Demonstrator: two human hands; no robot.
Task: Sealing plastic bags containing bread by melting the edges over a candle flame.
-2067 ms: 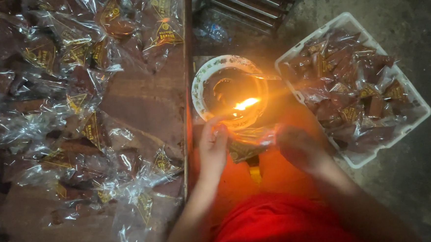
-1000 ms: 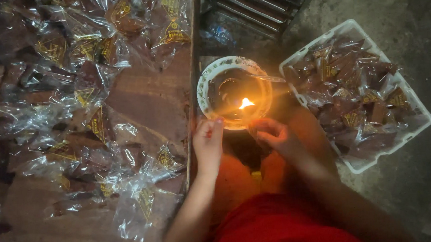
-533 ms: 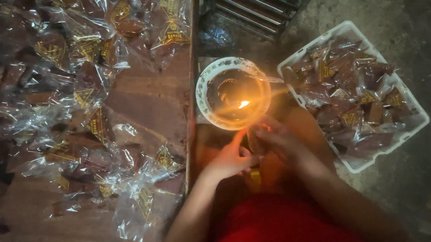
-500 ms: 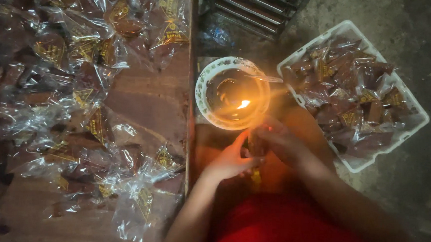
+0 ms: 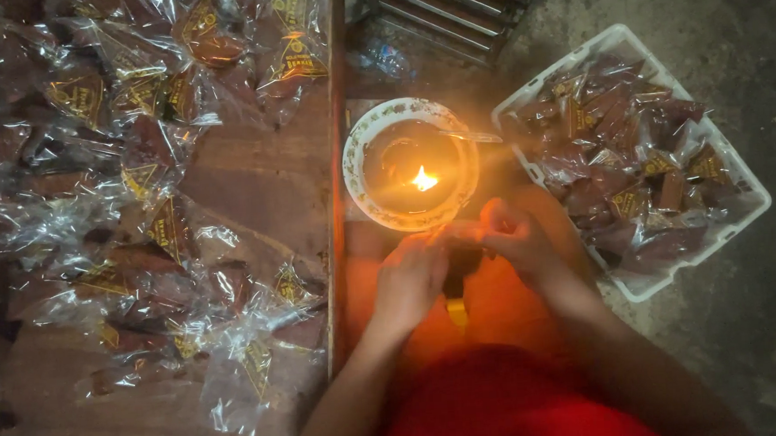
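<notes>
My left hand and my right hand meet just below a patterned bowl that holds a small burning flame. Between the fingers of both hands I hold a small clear packet with a dark brown piece inside; its top edge sits close to the flame. Both hands are closed on the packet, thumbs and fingers pinching it from the left and the right.
Many clear packets of brown pieces cover the wooden table on the left. A white plastic basket on the right holds several more packets. A metal rack stands behind the bowl. Red clothing fills the foreground.
My hands have dropped from the bowl's rim and come together below it, both now gripping the packet. The flame keeps burning in the bowl.
</notes>
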